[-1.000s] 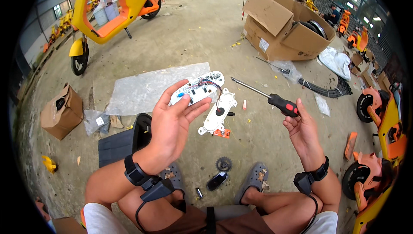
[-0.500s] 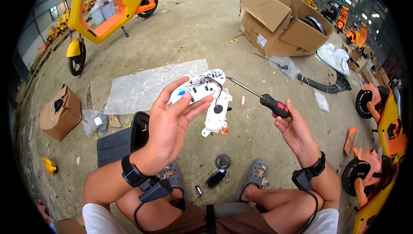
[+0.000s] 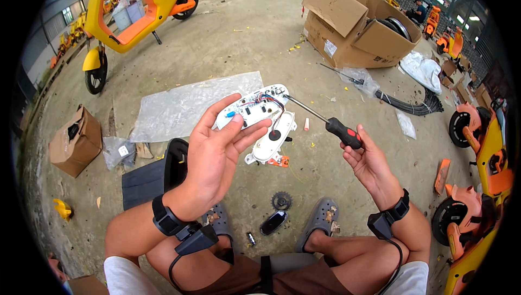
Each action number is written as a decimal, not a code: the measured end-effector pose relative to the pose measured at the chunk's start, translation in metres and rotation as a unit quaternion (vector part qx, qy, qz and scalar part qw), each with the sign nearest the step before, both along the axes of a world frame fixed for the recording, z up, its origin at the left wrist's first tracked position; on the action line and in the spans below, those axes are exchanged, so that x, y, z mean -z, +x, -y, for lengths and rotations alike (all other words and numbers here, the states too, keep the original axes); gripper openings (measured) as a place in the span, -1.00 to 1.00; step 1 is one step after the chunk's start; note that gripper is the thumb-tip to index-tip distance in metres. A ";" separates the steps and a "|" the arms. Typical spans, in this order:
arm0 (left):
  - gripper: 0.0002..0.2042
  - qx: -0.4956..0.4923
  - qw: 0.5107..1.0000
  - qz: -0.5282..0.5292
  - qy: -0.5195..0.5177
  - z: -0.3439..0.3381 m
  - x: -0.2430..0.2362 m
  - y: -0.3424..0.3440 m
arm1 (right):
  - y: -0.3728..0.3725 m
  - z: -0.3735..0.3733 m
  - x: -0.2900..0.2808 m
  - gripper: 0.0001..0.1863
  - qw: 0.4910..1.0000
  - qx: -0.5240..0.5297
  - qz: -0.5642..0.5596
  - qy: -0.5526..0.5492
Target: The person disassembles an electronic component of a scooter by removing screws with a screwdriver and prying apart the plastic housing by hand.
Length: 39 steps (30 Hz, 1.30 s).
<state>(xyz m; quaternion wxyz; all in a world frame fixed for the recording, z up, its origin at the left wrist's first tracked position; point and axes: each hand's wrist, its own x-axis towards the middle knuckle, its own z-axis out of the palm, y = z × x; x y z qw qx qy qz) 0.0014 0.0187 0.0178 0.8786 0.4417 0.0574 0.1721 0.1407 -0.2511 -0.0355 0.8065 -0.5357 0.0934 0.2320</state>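
My left hand (image 3: 214,138) grips a white circuit board (image 3: 255,108) between thumb and fingers, its component side with a blue part facing me. Coloured wires run from the board down to a white plastic housing (image 3: 264,148), which hangs below it with a dark round spot on its face. In my right hand (image 3: 372,159) is a screwdriver (image 3: 343,132) with a black and red handle. Its shaft points up and left, and the tip is at the right end of the board; whether it touches, I cannot tell.
On the concrete floor near my feet lie a black gear (image 3: 281,201), a dark oval part (image 3: 273,223) and a small cylinder (image 3: 251,239). A plastic sheet (image 3: 190,105), an open cardboard box (image 3: 347,29), black cables (image 3: 412,106) and yellow scooters (image 3: 130,29) surround me.
The white housing has swung slightly, its lower end shifting left and up. The board and my left hand have moved a little right, and the screwdriver slightly left.
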 end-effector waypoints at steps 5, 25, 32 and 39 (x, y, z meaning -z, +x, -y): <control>-0.62 -0.003 1.000 0.003 0.007 -0.001 0.001 0.000 | 0.000 0.000 0.001 -0.54 1.000 -0.007 0.005 -0.003; -0.62 0.000 1.000 0.000 -0.002 -0.001 -0.002 -0.001 | -0.003 -0.003 -0.003 -0.53 0.998 0.024 0.051 -0.017; -0.63 -0.003 1.000 -0.007 -0.009 -0.001 -0.001 0.000 | -0.004 -0.002 -0.007 -0.51 0.994 0.043 0.096 -0.038; -0.63 -0.013 1.000 -0.007 -0.018 -0.004 0.001 0.001 | -0.002 0.003 -0.007 -0.55 0.993 0.056 0.096 -0.033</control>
